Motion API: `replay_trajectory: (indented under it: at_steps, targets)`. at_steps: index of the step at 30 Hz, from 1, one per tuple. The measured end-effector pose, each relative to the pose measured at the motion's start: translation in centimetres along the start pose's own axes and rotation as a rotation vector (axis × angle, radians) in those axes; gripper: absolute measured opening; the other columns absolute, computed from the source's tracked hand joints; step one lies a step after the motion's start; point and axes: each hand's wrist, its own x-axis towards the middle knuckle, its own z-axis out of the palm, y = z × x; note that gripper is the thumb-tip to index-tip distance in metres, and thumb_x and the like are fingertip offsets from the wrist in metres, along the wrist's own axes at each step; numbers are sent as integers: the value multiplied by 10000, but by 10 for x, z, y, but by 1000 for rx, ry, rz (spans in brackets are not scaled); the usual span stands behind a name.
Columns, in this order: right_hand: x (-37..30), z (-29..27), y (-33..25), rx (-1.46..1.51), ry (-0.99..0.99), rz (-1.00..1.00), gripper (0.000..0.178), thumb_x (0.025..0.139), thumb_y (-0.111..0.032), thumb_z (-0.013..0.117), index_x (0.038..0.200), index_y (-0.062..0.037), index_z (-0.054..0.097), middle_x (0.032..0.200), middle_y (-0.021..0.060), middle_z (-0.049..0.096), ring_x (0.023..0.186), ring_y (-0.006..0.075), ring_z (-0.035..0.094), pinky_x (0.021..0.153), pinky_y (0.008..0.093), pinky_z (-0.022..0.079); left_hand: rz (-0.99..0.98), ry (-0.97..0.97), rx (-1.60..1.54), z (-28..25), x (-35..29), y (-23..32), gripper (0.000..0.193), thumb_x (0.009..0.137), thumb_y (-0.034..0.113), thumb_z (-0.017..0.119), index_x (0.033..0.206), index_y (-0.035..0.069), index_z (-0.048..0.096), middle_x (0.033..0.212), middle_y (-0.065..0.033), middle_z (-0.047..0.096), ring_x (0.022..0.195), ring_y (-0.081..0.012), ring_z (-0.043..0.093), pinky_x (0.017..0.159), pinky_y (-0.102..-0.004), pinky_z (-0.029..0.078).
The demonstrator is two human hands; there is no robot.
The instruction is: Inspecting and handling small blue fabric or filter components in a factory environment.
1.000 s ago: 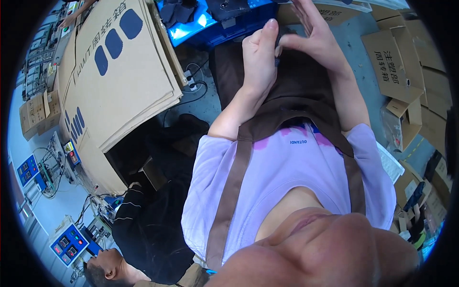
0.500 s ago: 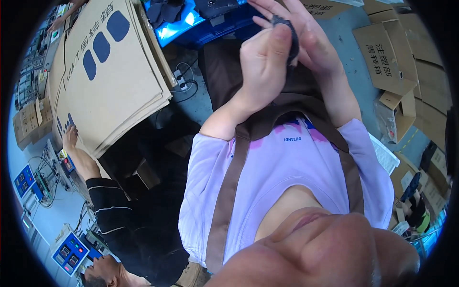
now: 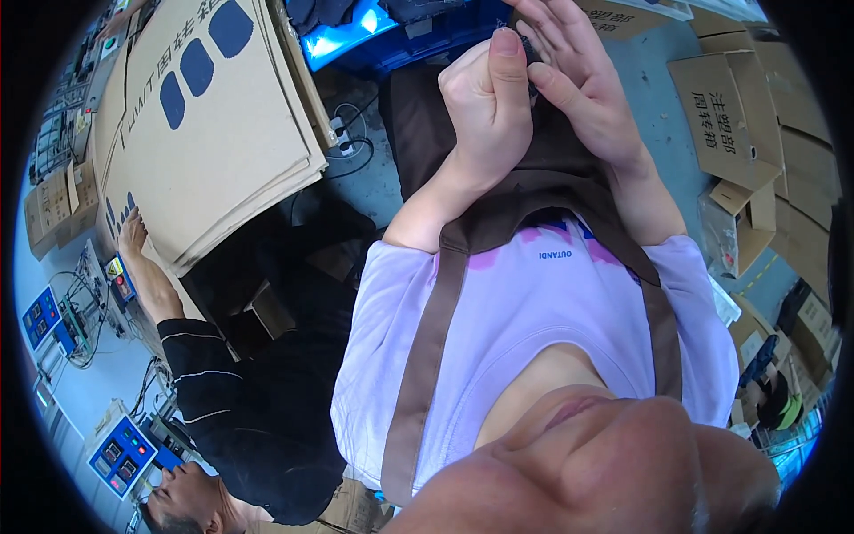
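The person's left hand [image 3: 485, 111] was curled into a fist near the top centre of the frame, its thumb upright and bearing on a small dark piece [image 3: 528, 40] that looked like cloth or mesh. That piece sat between the two hands, mostly hidden, so I could not make out its full shape. The right hand [image 3: 583, 98] faced it from the other side, fingers long and slightly bent, thumb tip just beside the left thumb; I could not tell whether it gripped the piece or merely touched it. Below the hands a brown apron [image 3: 422, 120] covered the lap, its straps running over a lavender shirt [image 3: 525, 311]. Past the knees, at the top edge, stood a blue bin [image 3: 391, 62] with dark pieces [image 3: 422, 9] lying over it. To the left of the hands a power strip [image 3: 341, 138] lay on the floor [image 3: 663, 125], and beyond it a stack of flat cardboard [image 3: 231, 178] filled the upper left. A co-worker in a black top [image 3: 267, 445] was at the lower left, one hand [image 3: 132, 233] against the cardboard's left edge. A blue-faced control box [image 3: 124, 454] stood on the bench near that person's head. Over at the upper right an open carton [image 3: 738, 125] showed its flaps, with a clear plastic bag [image 3: 719, 236] just below it.
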Motion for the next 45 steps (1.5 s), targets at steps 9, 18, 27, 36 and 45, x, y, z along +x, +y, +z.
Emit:
replay_trajectory:
  at_steps: [9,18,27,36,45]
  targets:
    - [-2,4,0,29,-21,-18,772,870,19,539,1529,-35,141,1568,182,228,1458,244,217,1165,327,168,-27,12,-60,1,-7,-9,497,1047,167,423,574,19,465,558,-27,482,478,-103,335,452,-250,302]
    - [3,13,-17,166,-51,41,599,889,12,507,1457,-32,320,1501,158,379,1401,253,347,1160,338,261,-142,85,-51,0,-2,13,369,1024,132,439,693,14,552,631,-44,531,512,-122,376,476,-264,335]
    - [-5,3,-18,-72,121,9,765,818,-62,587,1497,-22,235,1540,207,288,1447,318,256,1196,419,161,164,5,275,-11,14,-13,341,954,143,550,638,20,520,621,-82,510,502,-224,414,487,-322,346]
    - [7,13,-34,-667,43,-160,758,776,-42,572,1484,-46,303,1542,173,303,1480,323,161,1204,426,119,-160,-163,84,-14,6,-12,391,920,206,623,594,2,551,550,-51,502,474,-176,400,476,-299,360]
    - [6,0,-27,-578,-16,-163,790,779,-10,600,1482,-27,239,1516,193,321,1437,293,265,1158,356,211,-659,-255,-520,-13,2,-4,379,1003,265,543,766,3,681,692,7,589,618,-50,468,547,-180,366]
